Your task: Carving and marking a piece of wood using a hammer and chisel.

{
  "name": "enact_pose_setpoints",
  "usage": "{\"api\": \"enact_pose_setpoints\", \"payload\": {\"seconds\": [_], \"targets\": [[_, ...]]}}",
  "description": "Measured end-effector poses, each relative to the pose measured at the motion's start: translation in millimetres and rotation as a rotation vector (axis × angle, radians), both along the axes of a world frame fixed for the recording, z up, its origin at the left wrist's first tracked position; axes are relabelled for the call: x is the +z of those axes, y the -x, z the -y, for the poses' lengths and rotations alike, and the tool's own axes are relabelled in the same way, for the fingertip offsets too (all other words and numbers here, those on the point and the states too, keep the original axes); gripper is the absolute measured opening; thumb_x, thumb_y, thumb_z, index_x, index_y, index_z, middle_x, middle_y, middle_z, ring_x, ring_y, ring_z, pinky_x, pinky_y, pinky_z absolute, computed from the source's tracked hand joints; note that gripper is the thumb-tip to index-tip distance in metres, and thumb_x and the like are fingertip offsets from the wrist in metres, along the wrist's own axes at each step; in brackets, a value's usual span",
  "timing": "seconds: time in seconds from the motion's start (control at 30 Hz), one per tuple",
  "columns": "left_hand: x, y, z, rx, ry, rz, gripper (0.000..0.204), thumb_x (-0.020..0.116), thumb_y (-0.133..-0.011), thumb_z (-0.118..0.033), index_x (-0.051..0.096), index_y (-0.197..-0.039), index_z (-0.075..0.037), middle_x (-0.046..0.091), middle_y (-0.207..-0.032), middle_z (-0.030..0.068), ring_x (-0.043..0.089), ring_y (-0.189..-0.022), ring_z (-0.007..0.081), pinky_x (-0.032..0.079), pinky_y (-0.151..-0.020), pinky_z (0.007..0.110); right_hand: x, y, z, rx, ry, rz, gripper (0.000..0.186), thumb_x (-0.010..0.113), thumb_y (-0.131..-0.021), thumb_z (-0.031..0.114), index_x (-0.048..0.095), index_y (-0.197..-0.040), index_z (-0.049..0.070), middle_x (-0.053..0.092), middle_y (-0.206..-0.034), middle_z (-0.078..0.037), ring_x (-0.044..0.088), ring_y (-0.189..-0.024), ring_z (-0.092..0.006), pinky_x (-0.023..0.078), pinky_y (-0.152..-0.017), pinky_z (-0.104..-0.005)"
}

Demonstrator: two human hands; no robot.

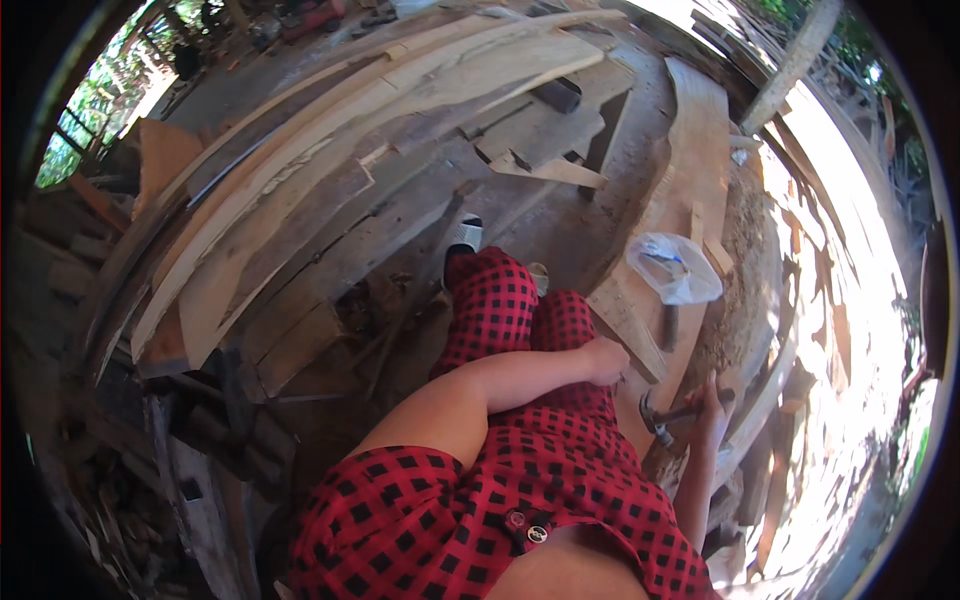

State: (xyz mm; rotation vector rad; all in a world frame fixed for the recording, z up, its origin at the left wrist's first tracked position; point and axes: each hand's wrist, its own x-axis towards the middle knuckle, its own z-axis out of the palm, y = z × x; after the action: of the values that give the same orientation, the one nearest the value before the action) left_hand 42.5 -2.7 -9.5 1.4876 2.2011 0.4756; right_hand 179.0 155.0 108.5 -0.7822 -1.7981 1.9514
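Note:
My right hand grips the handle of a claw hammer, whose metal head points left toward my lap. My left arm crosses over my checked red-and-black clothing, and the left hand is closed beside my knee. Whatever is in its fingers, if anything, is too small or hidden. Just beyond that hand lies a short wooden board, slanting across a long, wavy-edged plank. A clear plastic bag with something small and blue in it rests on the plank.
Large, rough-sawn slabs are stacked at the far left and ahead of me. A cut wood offcut lies on the ground past my feet. Sunlit scrap wood fills the right side, and a post leans at the upper right.

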Motion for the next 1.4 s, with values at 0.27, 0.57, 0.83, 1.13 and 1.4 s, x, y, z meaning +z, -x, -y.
{"api": "enact_pose_setpoints", "payload": {"seconds": [0.27,0.57,0.83,1.13,1.4], "targets": [[17,24,6,0.198,-0.106,0.225,0.049,0.051,-0.076,-0.006,0.053,-0.125,-0.011,0.061,-0.111,0.0213,0.058,-0.103,0.0349,0.046,-0.089,0.045,12,17,-15,-0.029,-0.220,0.053,0.036,0.061,-0.090,0.027,0.051,-0.062,0.007,0.049,-0.057,0.001,0.049,-0.053,-0.0081,0.041,-0.052,-0.0257],[-17,103,33,0.688,0.196,0.007,0.057,0.063,-0.077,-0.026,0.047,-0.131,-0.015,0.058,-0.123,0.0133,0.055,-0.114,0.0307,0.043,-0.094,0.044,9,109,0,0.300,-0.230,0.125,0.039,0.062,-0.089,0.034,0.051,-0.062,0.008,0.051,-0.057,0.000,0.053,-0.055,-0.0103,0.043,-0.052,-0.0268],[-30,132,18,0.680,0.251,0.238,0.079,0.067,-0.075,-0.041,0.034,-0.143,-0.019,0.052,-0.133,0.0108,0.050,-0.121,0.0295,0.039,-0.098,0.048,-30,200,15,0.479,-0.409,0.216,0.045,0.067,-0.083,0.039,0.057,-0.064,0.000,0.057,-0.058,-0.005,0.055,-0.051,-0.0117,0.046,-0.049,-0.0300],[-20,122,22,0.553,0.384,0.308,0.083,0.068,-0.075,-0.046,0.032,-0.144,-0.017,0.046,-0.139,0.0109,0.047,-0.125,0.0303,0.034,-0.103,0.051,-36,220,35,0.444,-0.343,0.282,0.048,0.067,-0.083,0.042,0.057,-0.062,0.000,0.055,-0.051,-0.005,0.056,-0.046,-0.0133,0.046,-0.045,-0.0298],[-13,125,25,0.583,0.340,0.301,0.084,0.069,-0.071,-0.044,0.035,-0.143,-0.018,0.049,-0.136,0.0120,0.048,-0.124,0.0311,0.034,-0.101,0.052,-23,240,49,0.321,-0.315,0.265,0.048,0.068,-0.082,0.041,0.055,-0.061,0.000,0.051,-0.051,-0.004,0.054,-0.046,-0.0121,0.044,-0.044,-0.0291]]}}
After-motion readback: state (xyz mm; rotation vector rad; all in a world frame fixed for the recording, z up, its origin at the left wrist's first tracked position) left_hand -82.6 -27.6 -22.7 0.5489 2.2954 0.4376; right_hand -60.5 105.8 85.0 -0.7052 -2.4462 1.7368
